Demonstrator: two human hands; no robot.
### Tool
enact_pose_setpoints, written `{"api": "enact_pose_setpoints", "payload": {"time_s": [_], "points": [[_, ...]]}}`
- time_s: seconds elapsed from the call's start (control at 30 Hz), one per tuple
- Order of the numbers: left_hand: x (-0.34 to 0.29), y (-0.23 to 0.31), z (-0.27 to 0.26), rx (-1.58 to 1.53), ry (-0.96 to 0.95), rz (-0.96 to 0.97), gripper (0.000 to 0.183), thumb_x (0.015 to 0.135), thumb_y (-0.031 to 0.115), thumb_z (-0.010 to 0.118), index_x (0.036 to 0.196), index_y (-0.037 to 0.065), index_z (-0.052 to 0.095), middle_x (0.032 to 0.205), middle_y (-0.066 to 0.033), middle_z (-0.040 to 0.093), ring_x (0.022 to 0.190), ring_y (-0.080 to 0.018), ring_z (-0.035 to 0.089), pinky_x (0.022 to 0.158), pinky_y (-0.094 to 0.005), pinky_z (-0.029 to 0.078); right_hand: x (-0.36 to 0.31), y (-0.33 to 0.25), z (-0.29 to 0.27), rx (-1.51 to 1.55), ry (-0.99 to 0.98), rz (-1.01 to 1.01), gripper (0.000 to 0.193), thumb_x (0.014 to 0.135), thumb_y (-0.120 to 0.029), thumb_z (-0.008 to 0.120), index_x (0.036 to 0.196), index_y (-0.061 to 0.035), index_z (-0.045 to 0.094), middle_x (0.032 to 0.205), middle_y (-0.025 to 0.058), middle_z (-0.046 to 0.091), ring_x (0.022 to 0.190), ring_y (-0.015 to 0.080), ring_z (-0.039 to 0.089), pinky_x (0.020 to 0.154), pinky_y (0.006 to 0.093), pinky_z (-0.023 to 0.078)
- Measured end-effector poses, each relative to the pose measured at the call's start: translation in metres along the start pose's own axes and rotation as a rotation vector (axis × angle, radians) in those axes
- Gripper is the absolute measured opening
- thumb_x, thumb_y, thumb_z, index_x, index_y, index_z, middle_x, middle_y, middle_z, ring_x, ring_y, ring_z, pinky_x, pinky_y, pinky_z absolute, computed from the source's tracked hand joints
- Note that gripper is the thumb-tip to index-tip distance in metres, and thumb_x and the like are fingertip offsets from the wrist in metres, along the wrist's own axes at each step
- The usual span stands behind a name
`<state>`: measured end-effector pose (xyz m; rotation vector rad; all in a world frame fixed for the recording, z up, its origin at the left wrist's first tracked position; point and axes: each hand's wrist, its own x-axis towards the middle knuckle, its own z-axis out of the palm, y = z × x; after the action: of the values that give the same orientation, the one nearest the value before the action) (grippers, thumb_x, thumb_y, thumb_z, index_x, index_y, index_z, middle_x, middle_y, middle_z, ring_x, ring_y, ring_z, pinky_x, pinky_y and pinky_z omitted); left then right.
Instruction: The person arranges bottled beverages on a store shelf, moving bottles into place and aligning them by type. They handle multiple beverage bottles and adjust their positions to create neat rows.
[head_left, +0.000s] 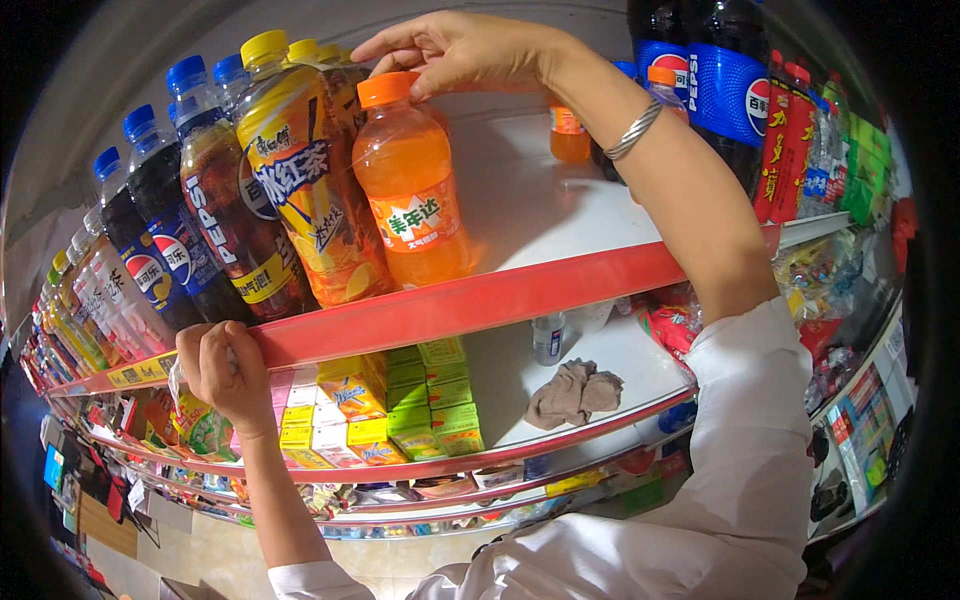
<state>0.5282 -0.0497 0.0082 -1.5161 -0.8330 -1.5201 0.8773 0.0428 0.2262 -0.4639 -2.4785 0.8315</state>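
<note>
My right hand (465,55) reaches over the upper shelf, its thumb and fingers around the orange cap of an orange soda bottle (412,195). That bottle stands upright at the shelf's front, just right of an iced tea bottle (305,190) with a yellow cap. My left hand (222,375) is closed at the red shelf edge (450,305), below the dark cola bottles (215,200). A little whitish material shows by its fingers; what it is, I cannot make out.
Large cola bottles (730,100) and red bottles (787,140) stand at the right of the upper shelf. On the shelf below are small drink cartons (355,395), a crumpled brown cloth (573,393) and a small clear bottle (548,338). More bottles line the far left.
</note>
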Motion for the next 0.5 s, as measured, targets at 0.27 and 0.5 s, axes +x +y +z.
{"api": "enact_pose_setpoints", "payload": {"time_s": [0.27, 0.5], "points": [[0.000, 0.002, 0.000, -0.009, 0.022, -0.003, 0.008, 0.089, -0.003, 0.066, 0.082, 0.001, 0.063, 0.082, -0.0103, 0.059, 0.069, -0.0231, 0.056, 0.057, -0.0347, 0.042, -0.043, -0.024, -0.069, -0.813, 0.443, 0.219, 0.047, 0.089, -0.018, 0.065, 0.129, 0.0066, 0.062, 0.123, 0.0221, 0.069, 0.111, 0.0301, 0.066, 0.094, 0.0379, 0.052], [0.000, 0.000, 0.001, -0.017, 0.004, -0.007, 0.009, 0.090, -0.003, 0.065, 0.083, 0.001, 0.063, 0.083, -0.0095, 0.058, 0.069, -0.0216, 0.056, 0.057, -0.0339, 0.042, -0.065, 0.061, -0.096, -1.269, 0.544, 0.846, 0.039, 0.089, -0.008, 0.058, 0.126, 0.0012, 0.065, 0.118, 0.0218, 0.070, 0.106, 0.0339, 0.070, 0.088, 0.0420, 0.056]]}}
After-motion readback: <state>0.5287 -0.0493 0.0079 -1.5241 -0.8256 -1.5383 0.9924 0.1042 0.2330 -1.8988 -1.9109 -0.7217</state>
